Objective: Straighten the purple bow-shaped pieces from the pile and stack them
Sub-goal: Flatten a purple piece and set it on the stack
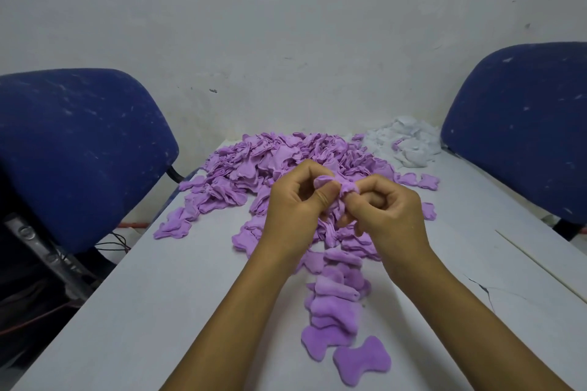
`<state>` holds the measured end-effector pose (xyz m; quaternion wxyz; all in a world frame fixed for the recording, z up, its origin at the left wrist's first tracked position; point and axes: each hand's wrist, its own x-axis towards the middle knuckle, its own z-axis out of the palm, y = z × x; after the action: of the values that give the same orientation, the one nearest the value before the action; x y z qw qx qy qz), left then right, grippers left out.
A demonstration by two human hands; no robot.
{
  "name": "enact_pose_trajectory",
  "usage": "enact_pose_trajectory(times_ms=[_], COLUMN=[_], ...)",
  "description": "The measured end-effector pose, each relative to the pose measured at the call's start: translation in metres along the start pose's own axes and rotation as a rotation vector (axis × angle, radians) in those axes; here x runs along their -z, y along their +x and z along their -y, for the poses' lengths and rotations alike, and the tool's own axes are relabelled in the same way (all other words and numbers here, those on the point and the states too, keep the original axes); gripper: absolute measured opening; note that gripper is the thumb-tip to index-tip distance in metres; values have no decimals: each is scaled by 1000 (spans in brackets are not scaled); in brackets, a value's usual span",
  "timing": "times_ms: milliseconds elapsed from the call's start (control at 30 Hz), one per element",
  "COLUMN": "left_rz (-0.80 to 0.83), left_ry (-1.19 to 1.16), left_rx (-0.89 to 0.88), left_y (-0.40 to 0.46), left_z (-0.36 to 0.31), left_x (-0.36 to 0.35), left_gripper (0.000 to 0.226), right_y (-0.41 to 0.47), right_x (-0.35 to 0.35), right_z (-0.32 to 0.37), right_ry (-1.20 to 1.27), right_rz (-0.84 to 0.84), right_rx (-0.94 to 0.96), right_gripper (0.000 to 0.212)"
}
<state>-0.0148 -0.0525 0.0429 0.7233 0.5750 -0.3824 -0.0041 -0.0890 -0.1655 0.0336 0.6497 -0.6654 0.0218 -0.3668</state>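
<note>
Both hands meet at centre frame, above the near edge of the purple pile (286, 162). Left hand (297, 200): fingers curled, thumb and forefinger pinching 1 crumpled purple bow-shaped piece (338, 185). Right hand (386, 206): fingers curled, pinching the same piece from the other side. The piece is held off the counter (143, 311), bunched between the fingertips; its outline is not readable.

The pile spreads over the far centre of the counter, pieces overlapping in disorder. The hands and forearms cover its near part.

Below the hands, lower centre: a leaning stack of flattened purple pieces (336, 305), running toward the near edge. 1 flat piece (362, 362) lies just beside its base, lower right of the stack.

Loose strays: 2 pieces (419, 181) right of the pile, 1 (428, 210) nearer the right wrist.

White scraps heap (406, 143) at upper right of the counter, touching the pile's edge.

Blue chair back (73, 152) at left; a 2nd blue chair back (521, 124) at right. Cables (111, 241) under the left chair. Pale wall (286, 25) behind.

No readable writing or labels.
</note>
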Motion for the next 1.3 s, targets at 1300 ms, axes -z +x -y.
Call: enact_pose_trajectory(times_ms=[1300], left_rz=[-154], left_ry=[31], left_rx=[369], left_y=[4], left_z=[-5], left_x=[9], left_gripper=[27], right_y=[-6], right_x=[5], right_z=[3], right_ry=[-663], right_rz=[207], right_rx=[367], right_gripper=[56])
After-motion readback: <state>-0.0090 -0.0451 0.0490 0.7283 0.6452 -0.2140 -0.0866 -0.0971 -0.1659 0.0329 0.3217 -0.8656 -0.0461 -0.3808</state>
